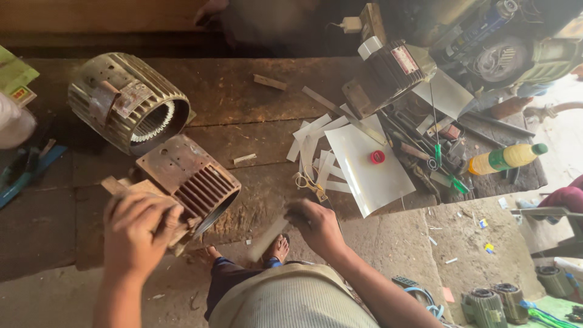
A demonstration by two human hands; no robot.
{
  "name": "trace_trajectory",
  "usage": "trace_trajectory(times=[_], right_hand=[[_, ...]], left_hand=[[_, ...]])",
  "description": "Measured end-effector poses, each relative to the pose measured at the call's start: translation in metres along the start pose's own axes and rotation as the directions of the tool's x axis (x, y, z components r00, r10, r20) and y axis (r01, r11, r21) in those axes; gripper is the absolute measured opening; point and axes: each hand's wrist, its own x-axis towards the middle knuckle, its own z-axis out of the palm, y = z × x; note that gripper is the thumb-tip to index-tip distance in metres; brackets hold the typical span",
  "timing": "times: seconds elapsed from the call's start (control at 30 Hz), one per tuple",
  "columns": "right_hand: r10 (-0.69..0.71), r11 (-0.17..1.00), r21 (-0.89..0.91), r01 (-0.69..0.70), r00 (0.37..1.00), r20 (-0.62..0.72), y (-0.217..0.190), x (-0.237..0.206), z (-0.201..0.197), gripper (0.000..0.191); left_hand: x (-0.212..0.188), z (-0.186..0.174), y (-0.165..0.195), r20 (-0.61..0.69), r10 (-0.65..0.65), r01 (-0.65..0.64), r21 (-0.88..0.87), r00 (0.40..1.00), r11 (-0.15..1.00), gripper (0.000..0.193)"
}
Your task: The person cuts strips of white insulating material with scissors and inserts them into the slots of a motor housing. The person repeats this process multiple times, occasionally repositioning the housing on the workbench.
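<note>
The rusty motor housing (188,185) was steadied by the left hand (136,234), grip closed on its end, while a pale strip (267,239) was pinned to the surface (243,97) under the right hand (316,228), fingers curled.

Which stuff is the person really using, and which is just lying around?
In use:
left hand on the rusty motor housing
right hand on a blurred pale strip

Lying about:
silver motor housing
scissors
red tape roll
yellow bottle
</note>
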Motion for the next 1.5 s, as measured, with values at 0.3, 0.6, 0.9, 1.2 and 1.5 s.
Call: trace_trajectory(times=[0.3, 0.6, 0.9, 1.2, 1.5], right_hand=[[-0.072, 0.997, -0.003, 0.073, 0.992, 0.101, -0.054, -0.02, -0.028, 0.017], [-0.082, 0.993, 0.087, 0.074, 0.993, 0.09, -0.076, -0.022, -0.032, 0.02], [-0.07, 0.997, -0.039, 0.065, 0.986, -0.154, -0.085, -0.029, -0.005, 0.017], [0.209, 0.976, 0.123, -0.181, 0.939, -0.274, -0.096, -0.028, 0.035, 0.014], [0.382, 0.918, 0.196, -0.346, 0.905, -0.189, -0.117, -0.039, 0.066, 0.015]], left_hand=[[-0.02, 0.061, 0.15, 0.353, -0.235, 0.394, -0.496, 0.906, 0.773, 0.019], [-0.026, 0.067, 0.139, 0.227, -0.181, 0.287, -0.647, 0.957, 0.706, 0.028], [-0.008, 0.06, 0.117, 0.306, -0.017, 0.279, -0.842, 0.952, 0.463, 0.019], [0.001, 0.034, 0.095, 0.41, -0.047, 0.372, -0.769, 0.911, 0.52, 0.014], [-0.009, 0.027, 0.059, 0.458, -0.001, 0.386, -0.748, 0.889, 0.54, 0.012]])
